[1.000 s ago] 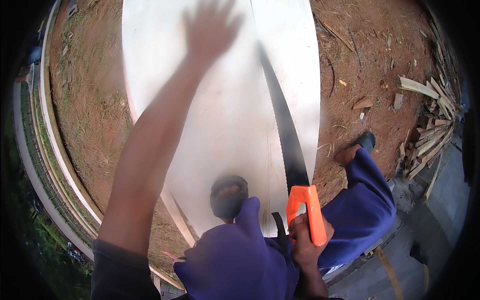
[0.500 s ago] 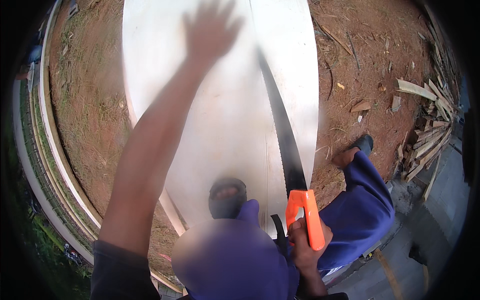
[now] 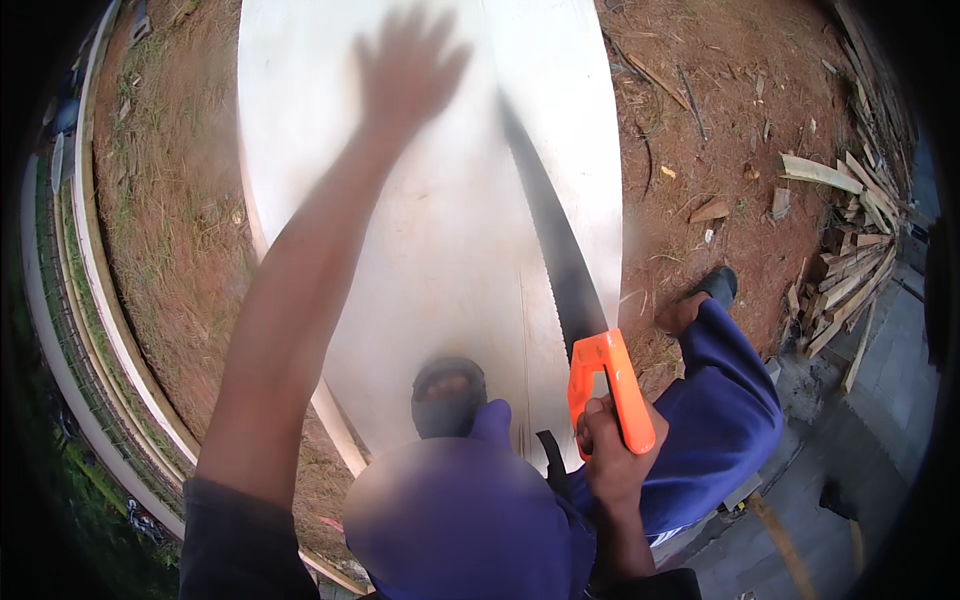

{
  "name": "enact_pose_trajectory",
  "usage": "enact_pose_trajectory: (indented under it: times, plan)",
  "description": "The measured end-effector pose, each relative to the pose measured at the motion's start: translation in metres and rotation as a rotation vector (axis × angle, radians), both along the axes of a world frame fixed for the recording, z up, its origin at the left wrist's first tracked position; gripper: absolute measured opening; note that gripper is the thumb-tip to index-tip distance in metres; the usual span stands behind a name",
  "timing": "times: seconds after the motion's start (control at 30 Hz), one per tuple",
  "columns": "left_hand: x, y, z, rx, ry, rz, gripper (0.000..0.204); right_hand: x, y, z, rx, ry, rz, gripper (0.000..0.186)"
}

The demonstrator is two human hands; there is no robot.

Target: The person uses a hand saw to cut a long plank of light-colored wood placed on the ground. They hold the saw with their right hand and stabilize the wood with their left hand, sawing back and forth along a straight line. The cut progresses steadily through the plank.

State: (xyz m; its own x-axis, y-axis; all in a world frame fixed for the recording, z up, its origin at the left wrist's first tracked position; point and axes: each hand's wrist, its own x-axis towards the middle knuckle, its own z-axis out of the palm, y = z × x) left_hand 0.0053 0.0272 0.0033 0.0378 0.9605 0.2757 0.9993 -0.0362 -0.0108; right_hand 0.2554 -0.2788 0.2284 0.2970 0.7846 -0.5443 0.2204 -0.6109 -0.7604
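A handsaw with an orange handle [image 3: 622, 392] and a long dark blade [image 3: 555, 240] is gripped in my right hand [image 3: 612, 450]. The toothed edge faces left, and the blade runs forward over a pale wooden sheet [image 3: 420, 270]. Its far end meets a thin dark line in the sheet; glare and blur hide whether that is a cut. My left hand [image 3: 408, 65] lies flat on the sheet farther forward, fingers spread, left of the blade tip. One sandalled foot [image 3: 448, 395] presses on the near part of the sheet.
My other leg, in purple cloth [image 3: 730, 400], stands out to the right, its shoe [image 3: 718, 286] on brown soil. A heap of wood offcuts [image 3: 860, 270] lies at the right. Grey paving [image 3: 840, 480] spreads at lower right. Long pale boards [image 3: 120, 300] edge the left side.
My right hand has pushed the saw forward along the sheet, handle farther from me. My left hand stays spread on the sheet. The whole view has shifted slightly.
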Motion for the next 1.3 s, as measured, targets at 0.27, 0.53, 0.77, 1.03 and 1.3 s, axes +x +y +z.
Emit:
enact_pose_trajectory:
  times: [0.27, 0.53, 0.77, 1.03, 1.3]
  plan:
    - [0.012, 0.005, -0.004, -0.011, -0.058, -0.024, 0.061, -0.045, 0.130, -0.091, 0.199, 0.025, 0.081, 0.018]
    - [0.002, -0.003, -0.009, -0.004, -0.054, -0.014, 0.061, -0.017, 0.061, 0.004, -0.061, 0.070, -0.002, 0.013]
    - [0.007, -0.001, -0.004, -0.019, -0.014, -0.015, 0.061, -0.039, 0.081, -0.066, 0.138, 0.046, 0.067, 0.012]
    - [-0.009, -0.006, -0.008, -0.006, -0.023, 0.009, 0.061, -0.032, 0.104, -0.008, -0.044, 0.106, 0.081, 0.009]
    - [-0.003, -0.010, -0.008, -0.062, -0.082, -0.007, 0.062, -0.039, 0.079, -0.057, 0.067, 0.100, 0.046, 0.009]
